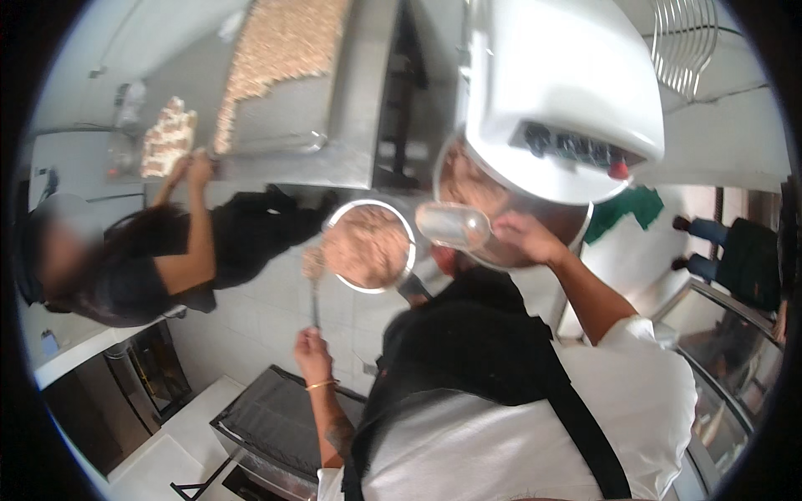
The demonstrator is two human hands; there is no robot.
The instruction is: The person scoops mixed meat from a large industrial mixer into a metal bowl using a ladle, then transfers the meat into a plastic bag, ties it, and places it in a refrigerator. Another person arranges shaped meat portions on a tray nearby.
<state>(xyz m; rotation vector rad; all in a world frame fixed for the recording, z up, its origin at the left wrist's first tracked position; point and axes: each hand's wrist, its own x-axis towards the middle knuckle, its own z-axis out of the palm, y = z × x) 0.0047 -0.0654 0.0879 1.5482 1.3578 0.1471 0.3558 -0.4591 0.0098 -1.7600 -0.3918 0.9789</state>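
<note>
My left hand (313, 357) grips the handle of a spatula-like tool (316, 304), its head coated with a light brown mixture. Just beyond that head stands a round white bucket (371, 290), full of the same coloured mixture (368, 244). In my right hand (525, 237) is a clear plastic scoop (454, 224), blurred, held over the near left side of a large metal mixing bowl (570, 222). Pinkish-brown mixture (467, 178) shows inside the bowl. The white mixer head (564, 81) covers much of the bowl from above.
A steel table (360, 125) holds a tray (282, 119) partly covered with a crumbly layer. A co-worker (131, 275) stands at left, hands near the table. At right are another person (745, 263), a green cloth (626, 213) and a glass-sided case (720, 351).
</note>
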